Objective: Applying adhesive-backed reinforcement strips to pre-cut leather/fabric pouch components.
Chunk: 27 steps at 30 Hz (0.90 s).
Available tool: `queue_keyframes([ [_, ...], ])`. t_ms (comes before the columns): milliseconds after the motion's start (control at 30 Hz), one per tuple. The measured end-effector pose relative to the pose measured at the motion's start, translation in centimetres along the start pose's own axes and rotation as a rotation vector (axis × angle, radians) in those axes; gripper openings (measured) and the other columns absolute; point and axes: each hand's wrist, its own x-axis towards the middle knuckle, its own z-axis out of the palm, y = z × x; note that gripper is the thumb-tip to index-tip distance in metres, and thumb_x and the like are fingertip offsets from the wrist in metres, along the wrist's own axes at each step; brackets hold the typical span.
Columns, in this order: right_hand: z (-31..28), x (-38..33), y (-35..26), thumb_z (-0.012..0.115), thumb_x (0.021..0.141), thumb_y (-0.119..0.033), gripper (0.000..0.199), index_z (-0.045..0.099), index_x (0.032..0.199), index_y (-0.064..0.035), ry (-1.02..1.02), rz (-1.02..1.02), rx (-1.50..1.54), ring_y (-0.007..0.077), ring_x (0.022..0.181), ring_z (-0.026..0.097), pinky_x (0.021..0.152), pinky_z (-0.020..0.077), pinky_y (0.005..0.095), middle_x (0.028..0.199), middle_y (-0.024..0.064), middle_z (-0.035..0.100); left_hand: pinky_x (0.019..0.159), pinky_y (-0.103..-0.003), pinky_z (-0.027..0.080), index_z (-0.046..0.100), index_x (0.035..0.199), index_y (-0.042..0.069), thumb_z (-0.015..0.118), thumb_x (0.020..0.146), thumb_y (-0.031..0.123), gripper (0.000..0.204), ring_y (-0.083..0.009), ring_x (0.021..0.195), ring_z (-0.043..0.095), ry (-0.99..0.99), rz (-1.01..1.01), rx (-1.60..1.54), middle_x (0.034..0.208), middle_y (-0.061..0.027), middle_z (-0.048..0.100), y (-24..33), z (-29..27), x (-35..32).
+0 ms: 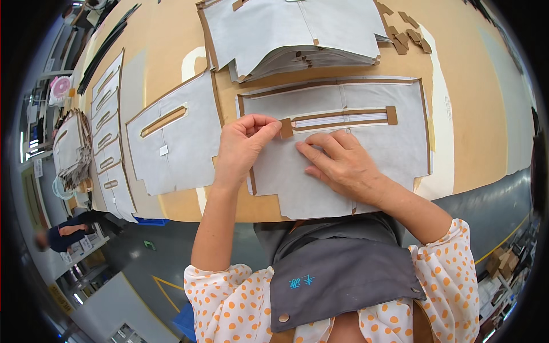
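A light grey fabric panel point(303, 171) with brown edging lies flat in front of me. A white zipper point(349, 119) framed by brown strips is set across its upper part. At the zipper's left end, my left hand point(243, 140) pinches a small brown tab point(286, 129) between thumb and forefinger. Another brown tab point(392, 115) covers the zipper's right end. My right hand point(346, 163) rests on the panel just below the zipper, holding nothing, its fingers bent loosely and apart.
Beyond the panel sits a thick stack of similar panels point(297, 34). Loose brown tabs point(409, 37) lie scattered at the far right. More slotted panels point(177, 143) are spread to the left, near a pile of pieces point(73, 148). A person point(68, 231) is at the far left.
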Motion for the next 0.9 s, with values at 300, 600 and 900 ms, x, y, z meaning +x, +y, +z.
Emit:
queue_keyframes([
  [300, -0.1, -0.1, -0.1, 0.078, 0.078, -0.021, 0.049, 0.065, 0.123, -0.0066, -0.029, 0.012, -0.008, 0.0223, 0.097, 0.053, 0.081, 0.0449, 0.0352, 0.115, 0.004, 0.058, 0.068, -0.019, 0.045, 0.074, 0.097, 0.001, 0.075, 0.088, 0.015, 0.017, -0.0048, 0.075, 0.06, 0.003, -0.011, 0.083, 0.083, -0.0014, 0.071, 0.4, 0.4, 0.8],
  [600, 0.0, -0.2, -0.1, 0.077, 0.08, -0.024, 0.047, 0.063, 0.122, -0.0061, -0.015, 0.005, -0.015, 0.0209, 0.1, 0.054, 0.081, 0.0445, 0.0367, 0.113, 0.0037, 0.057, 0.06, -0.021, 0.043, 0.075, 0.095, 0.001, 0.075, 0.086, 0.018, 0.019, -0.0029, 0.066, 0.052, 0.061, 0.04, 0.107, 0.074, 0.0034, 0.065, 0.3, 1.1, 0.6],
  [900, 0.0, -0.1, -0.2, 0.077, 0.08, -0.023, 0.047, 0.063, 0.121, -0.0066, -0.003, 0.006, -0.002, 0.0209, 0.099, 0.054, 0.08, 0.0446, 0.0369, 0.113, 0.0037, 0.057, 0.057, -0.02, 0.042, 0.074, 0.093, 0.0, 0.075, 0.086, 0.018, 0.019, -0.0026, 0.064, 0.052, 0.115, 0.067, 0.134, 0.073, 0.0039, 0.063, -0.4, 1.4, 0.7],
])
